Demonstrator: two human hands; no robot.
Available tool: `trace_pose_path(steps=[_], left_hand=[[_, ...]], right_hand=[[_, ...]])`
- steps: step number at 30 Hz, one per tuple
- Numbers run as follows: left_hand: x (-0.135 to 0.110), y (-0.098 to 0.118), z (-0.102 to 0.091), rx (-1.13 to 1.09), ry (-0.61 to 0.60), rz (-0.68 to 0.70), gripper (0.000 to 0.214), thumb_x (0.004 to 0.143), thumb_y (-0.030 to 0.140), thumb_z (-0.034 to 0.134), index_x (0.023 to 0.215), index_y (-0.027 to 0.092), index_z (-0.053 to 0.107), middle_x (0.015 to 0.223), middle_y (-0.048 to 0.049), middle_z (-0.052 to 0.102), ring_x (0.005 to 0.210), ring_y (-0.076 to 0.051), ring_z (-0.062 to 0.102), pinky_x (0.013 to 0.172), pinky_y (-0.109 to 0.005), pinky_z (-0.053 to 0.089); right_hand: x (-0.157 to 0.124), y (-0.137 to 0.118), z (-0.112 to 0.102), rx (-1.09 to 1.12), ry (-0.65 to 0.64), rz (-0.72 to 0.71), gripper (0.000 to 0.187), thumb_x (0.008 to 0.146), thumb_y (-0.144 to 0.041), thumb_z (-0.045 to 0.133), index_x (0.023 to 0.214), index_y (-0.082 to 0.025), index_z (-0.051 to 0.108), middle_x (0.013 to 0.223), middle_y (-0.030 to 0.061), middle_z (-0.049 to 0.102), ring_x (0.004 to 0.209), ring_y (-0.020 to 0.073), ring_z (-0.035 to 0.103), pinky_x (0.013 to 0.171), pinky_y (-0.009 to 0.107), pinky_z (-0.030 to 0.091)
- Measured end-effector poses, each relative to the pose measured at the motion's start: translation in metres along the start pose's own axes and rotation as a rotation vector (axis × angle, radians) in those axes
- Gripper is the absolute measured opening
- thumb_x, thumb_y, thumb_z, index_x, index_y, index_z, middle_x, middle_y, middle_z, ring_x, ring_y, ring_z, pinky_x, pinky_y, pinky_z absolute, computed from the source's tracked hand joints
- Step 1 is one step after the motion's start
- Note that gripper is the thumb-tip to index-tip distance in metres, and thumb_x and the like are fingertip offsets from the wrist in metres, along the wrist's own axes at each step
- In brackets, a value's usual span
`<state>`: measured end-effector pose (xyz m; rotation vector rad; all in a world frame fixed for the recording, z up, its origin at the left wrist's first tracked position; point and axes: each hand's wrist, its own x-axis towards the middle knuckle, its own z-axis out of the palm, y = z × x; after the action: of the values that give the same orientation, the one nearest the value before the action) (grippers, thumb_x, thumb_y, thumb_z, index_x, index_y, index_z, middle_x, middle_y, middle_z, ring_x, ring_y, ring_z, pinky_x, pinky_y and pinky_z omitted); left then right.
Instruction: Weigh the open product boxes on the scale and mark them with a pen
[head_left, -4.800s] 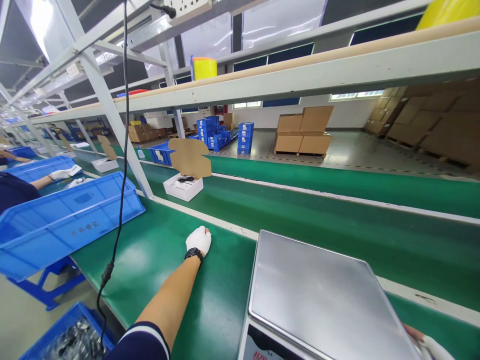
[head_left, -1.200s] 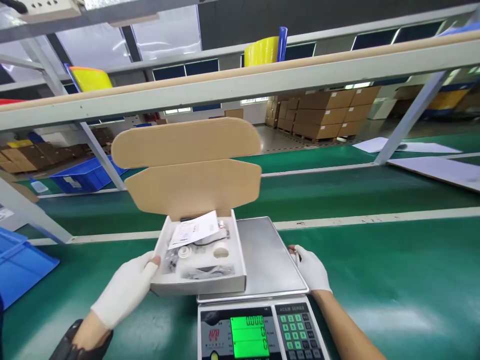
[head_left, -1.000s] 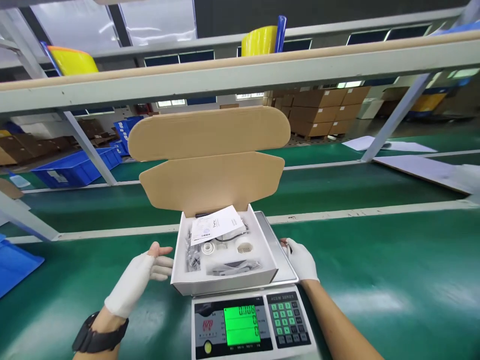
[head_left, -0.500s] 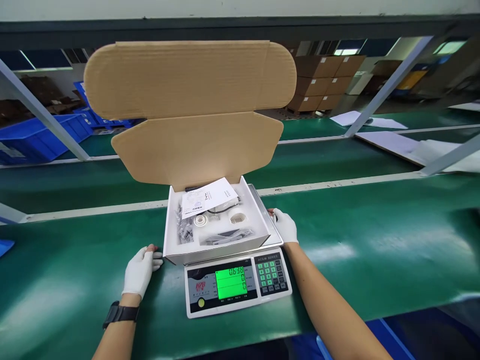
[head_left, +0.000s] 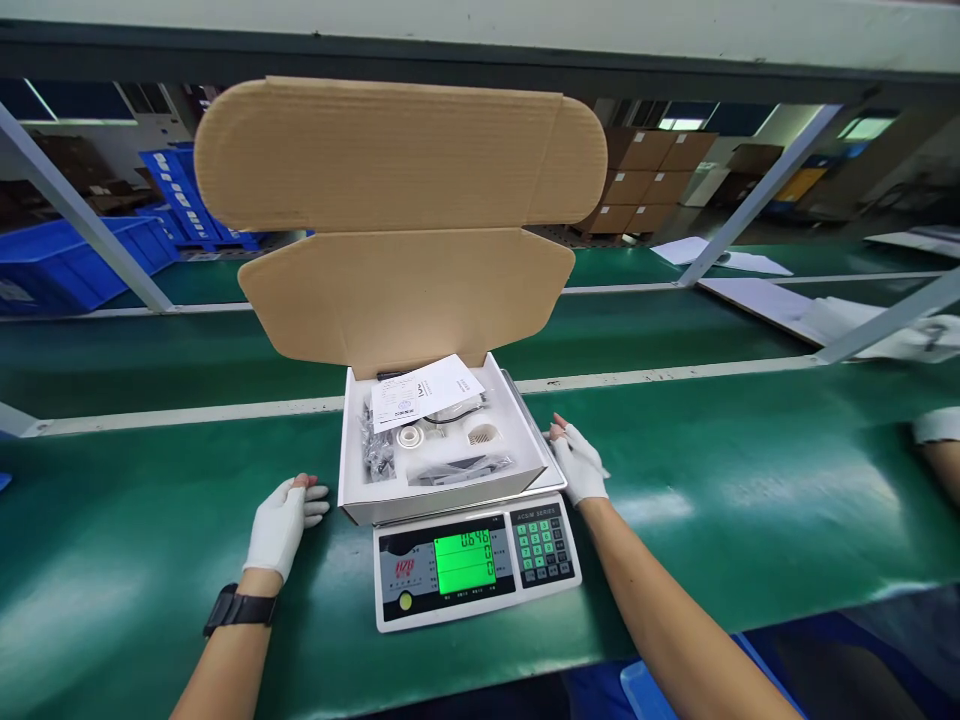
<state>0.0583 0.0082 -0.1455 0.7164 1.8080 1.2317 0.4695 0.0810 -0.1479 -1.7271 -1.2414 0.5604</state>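
An open cardboard box (head_left: 442,497) with a white inside rests on a digital weighing scale (head_left: 480,570), its brown lid (head_left: 405,160) standing up at the back. In its white tray lie a printed paper sheet (head_left: 427,392), a white ring-shaped part (head_left: 410,437) and several plastic-bagged parts (head_left: 461,470). The green display reads about 0.646. My left hand (head_left: 281,530), in a white glove with bare fingertips, is open just left of the box, apart from it. At the scale's right edge, my right hand (head_left: 579,462), gloved likewise, has its fingers apart and holds nothing.
The scale stands on a green work surface (head_left: 712,480). Behind are a pale rail (head_left: 202,413) and slanted metal posts (head_left: 765,190). Blue crates (head_left: 82,260) stand at left, stacked cartons (head_left: 645,180) at the back. Another person's gloved hand (head_left: 937,426) shows at the right edge.
My right hand has come slightly away from the scale's edge, its fingers loosening. The reading went from about 0.638 to 0.646. Another person's hand has appeared at right, and the view has shifted slightly.
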Motion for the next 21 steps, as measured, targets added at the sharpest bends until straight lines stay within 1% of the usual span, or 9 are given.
trace_pose_path(steps=[2, 4, 8, 10, 12, 15, 17, 19, 21], left_hand=[[0.002, 0.014, 0.006, -0.035, 0.002, 0.065, 0.039, 0.077, 0.045, 0.053, 0.094, 0.011, 0.059, 0.078, -0.0097, 0.068, 0.057, -0.018, 0.063, 0.054, -0.029, 0.053], [0.0, 0.031, 0.017, -0.05, 0.036, 0.165, 0.042, 0.08, 0.048, 0.048, 0.097, 0.012, 0.059, 0.084, -0.0102, 0.068, 0.063, -0.018, 0.064, 0.06, -0.032, 0.053], [-0.013, 0.058, 0.051, 0.099, 0.12, 0.367, 0.036, 0.087, 0.043, 0.037, 0.098, 0.018, 0.059, 0.095, -0.0081, 0.067, 0.083, -0.021, 0.064, 0.076, -0.034, 0.05], [-0.019, 0.066, 0.062, 0.205, 0.127, 0.439, 0.033, 0.089, 0.039, 0.034, 0.097, 0.02, 0.06, 0.099, -0.0073, 0.067, 0.092, -0.022, 0.061, 0.082, -0.035, 0.047], [-0.021, 0.071, 0.064, 0.246, 0.147, 0.496, 0.032, 0.09, 0.036, 0.032, 0.098, 0.02, 0.059, 0.102, -0.0078, 0.066, 0.097, -0.023, 0.059, 0.085, -0.036, 0.045], [-0.015, 0.081, 0.053, 0.224, 0.177, 0.543, 0.034, 0.091, 0.036, 0.031, 0.099, 0.02, 0.059, 0.099, -0.0077, 0.066, 0.094, -0.022, 0.06, 0.085, -0.036, 0.044], [-0.006, 0.091, 0.044, 0.17, 0.141, 0.547, 0.034, 0.091, 0.04, 0.032, 0.097, 0.02, 0.06, 0.095, -0.007, 0.066, 0.091, -0.022, 0.06, 0.084, -0.036, 0.044], [0.004, 0.104, 0.039, 0.049, 0.058, 0.538, 0.035, 0.09, 0.045, 0.035, 0.096, 0.02, 0.059, 0.094, -0.0076, 0.066, 0.088, -0.021, 0.061, 0.082, -0.035, 0.045], [0.013, 0.116, 0.041, -0.117, -0.045, 0.518, 0.04, 0.088, 0.051, 0.038, 0.097, 0.018, 0.056, 0.097, -0.0091, 0.065, 0.087, -0.02, 0.061, 0.081, -0.033, 0.046]], right_hand=[[0.006, -0.021, -0.01, 0.085, 0.04, -0.046, 0.047, 0.081, -0.049, 0.042, 0.098, -0.011, 0.064, 0.069, 0.0034, 0.057, 0.059, 0.0152, 0.05, 0.055, 0.027, 0.039], [0.015, -0.054, -0.02, 0.165, 0.108, -0.157, 0.042, 0.081, -0.049, 0.045, 0.086, -0.012, 0.065, 0.061, 0.0004, 0.051, 0.052, 0.0123, 0.043, 0.049, 0.025, 0.034], [0.021, -0.143, -0.024, 0.347, 0.19, -0.455, 0.03, 0.082, -0.044, 0.052, 0.085, -0.015, 0.061, 0.064, -0.0006, 0.053, 0.053, 0.0113, 0.047, 0.05, 0.023, 0.036], [0.016, -0.187, -0.016, 0.368, 0.092, -0.599, 0.028, 0.083, -0.043, 0.053, 0.084, -0.016, 0.06, 0.066, 0.0001, 0.056, 0.055, 0.0118, 0.051, 0.051, 0.023, 0.039], [0.01, -0.225, -0.004, 0.29, -0.106, -0.712, 0.027, 0.085, -0.041, 0.053, 0.081, -0.016, 0.061, 0.065, 0.0006, 0.058, 0.057, 0.0124, 0.053, 0.053, 0.024, 0.041], [0.002, -0.274, 0.017, 0.046, -0.439, -0.853, 0.025, 0.087, -0.037, 0.051, 0.08, -0.017, 0.063, 0.065, 0.0002, 0.061, 0.057, 0.0125, 0.054, 0.055, 0.024, 0.042], [-0.001, -0.3, 0.034, -0.11, -0.602, -0.975, 0.021, 0.087, -0.033, 0.05, 0.079, -0.018, 0.064, 0.067, -0.0012, 0.062, 0.058, 0.0122, 0.055, 0.055, 0.024, 0.041], [-0.003, -0.317, 0.052, -0.209, -0.678, -1.125, 0.018, 0.087, -0.03, 0.05, 0.08, -0.02, 0.064, 0.073, -0.0017, 0.065, 0.064, 0.0123, 0.058, 0.058, 0.023, 0.041], [-0.005, -0.32, 0.071, -0.251, -0.655, -1.281, 0.019, 0.088, -0.031, 0.049, 0.084, -0.02, 0.064, 0.078, -0.0002, 0.065, 0.07, 0.0131, 0.059, 0.062, 0.024, 0.041]])
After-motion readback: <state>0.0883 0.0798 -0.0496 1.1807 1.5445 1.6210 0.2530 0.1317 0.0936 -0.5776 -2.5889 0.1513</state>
